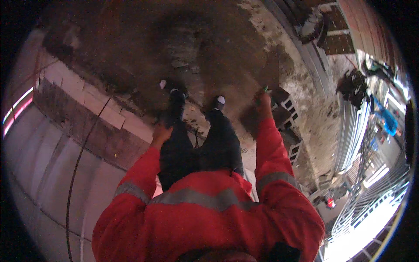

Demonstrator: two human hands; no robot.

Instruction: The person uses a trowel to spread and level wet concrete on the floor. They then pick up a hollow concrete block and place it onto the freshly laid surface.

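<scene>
Below me are my dark-trousered legs [218,139] and two shoes with white toes [220,100]. My left hand [162,133] hangs beside my left thigh; its fingers are too dim to read against the trousers. My right hand [263,102] is closed around a small green object [265,88], too small to make out fully. Beside that hand, to the right, lie grey hollow concrete blocks [289,110]. A dark, damp, dirty floor [196,52] spreads out in front of my feet.
A pale block ledge [78,87] runs along the left, with a black cable [94,126] hanging across the grey surface beside it. Long metal lengths [314,65] lie at the right. Farther right are a dark heap [351,87], a blue item [388,122] and metal bars [366,192].
</scene>
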